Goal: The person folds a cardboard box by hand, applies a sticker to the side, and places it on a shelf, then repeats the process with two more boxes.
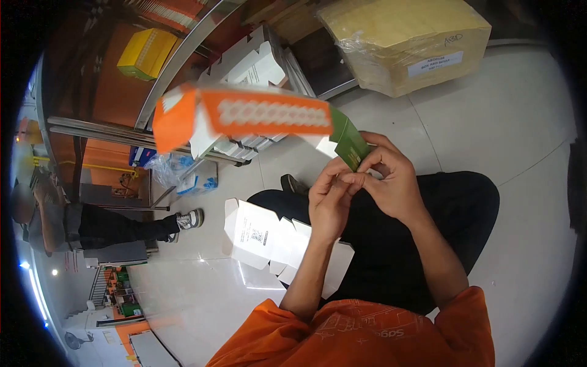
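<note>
An orange and green cardboard box with a white pattern along its side stretches out in front of me, slightly blurred. Its green end lies between my hands. My left hand is closed, thumb and fingers pinched at the lower corner of that end. My right hand is closed too, its fingers curled on the green end and its thumb meeting the left fingertips. The exact fold or flap under the fingertips is hidden. A white flattened box with a printed QR code lies beside my left forearm, partly over my leg.
A large wrapped brown carton stands on the tiled floor ahead. White boxes sit on a metal rack, near a yellow box. A plastic-wrapped blue pack is below. Another person stands at the left.
</note>
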Tool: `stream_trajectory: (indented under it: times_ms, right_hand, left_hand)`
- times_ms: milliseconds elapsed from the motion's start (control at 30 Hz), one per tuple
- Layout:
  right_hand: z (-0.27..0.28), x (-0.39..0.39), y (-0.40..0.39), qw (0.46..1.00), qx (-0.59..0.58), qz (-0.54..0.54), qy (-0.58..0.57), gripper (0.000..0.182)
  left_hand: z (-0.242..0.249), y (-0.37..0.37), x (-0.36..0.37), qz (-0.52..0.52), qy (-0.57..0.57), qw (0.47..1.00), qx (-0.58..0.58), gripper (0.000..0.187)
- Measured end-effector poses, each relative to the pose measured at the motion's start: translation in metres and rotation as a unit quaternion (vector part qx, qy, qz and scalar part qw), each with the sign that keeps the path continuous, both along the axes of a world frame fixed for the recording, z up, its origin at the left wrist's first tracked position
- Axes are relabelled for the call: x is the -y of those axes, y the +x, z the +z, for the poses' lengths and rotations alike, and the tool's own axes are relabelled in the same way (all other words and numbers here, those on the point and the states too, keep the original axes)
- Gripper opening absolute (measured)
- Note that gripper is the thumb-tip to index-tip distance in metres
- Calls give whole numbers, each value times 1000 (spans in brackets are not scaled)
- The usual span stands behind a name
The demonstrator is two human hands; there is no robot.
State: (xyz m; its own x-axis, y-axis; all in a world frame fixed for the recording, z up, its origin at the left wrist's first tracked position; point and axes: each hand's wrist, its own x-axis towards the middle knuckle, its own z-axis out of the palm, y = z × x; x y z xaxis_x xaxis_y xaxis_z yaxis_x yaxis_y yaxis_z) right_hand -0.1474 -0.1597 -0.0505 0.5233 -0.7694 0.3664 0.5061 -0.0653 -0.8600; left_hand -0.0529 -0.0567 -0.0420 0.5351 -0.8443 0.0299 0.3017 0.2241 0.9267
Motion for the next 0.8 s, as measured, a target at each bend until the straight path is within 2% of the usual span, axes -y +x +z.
stream_trajectory:
  times_ms: [67, 133, 167, 200, 233, 267, 333, 433, 500, 533, 633, 700, 767, 800]
  right_hand:
    - [0, 0, -1, 999, -20, 5, -33, 25]
    - [1, -5, 1, 998, -51, -28, -18, 29]
    - [-1, -7, 2, 998, -48, -23, -22, 29]
    - [-5, -9, 3, 991, -84, -60, -87, 34]
    - [-8, -10, 3, 977, -119, -98, -149, 40]
    - [-9, -11, 3, 977, -115, -96, -152, 40]
    - [-8, -11, 4, 928, -154, -156, -302, 45]
    - [-5, -12, 4, 919, -136, -174, -327, 45]
    - [-6, -8, 4, 914, -130, -187, -335, 44]
    - [-7, -6, 4, 910, -110, -198, -347, 43]
    - [-9, 0, -1, 912, -108, -184, -349, 41]
    - [-1, 2, -3, 918, -124, -155, -343, 40]
    - [15, 0, -6, 870, -228, -177, -399, 38]
    - [18, -2, -5, 871, -230, -173, -399, 38]
  left_hand:
    - [7, 14, -3, -26, 10, 1000, 12, 33]
    - [37, 28, -4, -98, 54, 992, 66, 46]
    - [56, 31, -4, -90, 106, 977, 163, 59]
    - [73, 32, -5, -87, 119, 966, 213, 63]
    - [81, 31, -3, -53, 96, 963, 248, 60]
    - [87, 31, 0, -20, 73, 956, 282, 58]
    - [96, 21, 10, 114, 135, 949, 261, 37]
    - [75, 33, 11, 158, 188, 929, 276, 39]
    - [66, 38, 8, 158, 130, 979, -6, 33]
    - [63, 36, 6, 160, 130, 978, -6, 33]
    - [48, 31, 1, 69, 50, 977, -196, 30]
    - [43, 25, -3, 73, 49, 983, -161, 31]
    - [42, 18, -2, 78, 45, 989, -117, 33]
    - [42, 15, -2, 81, 46, 988, -120, 33]
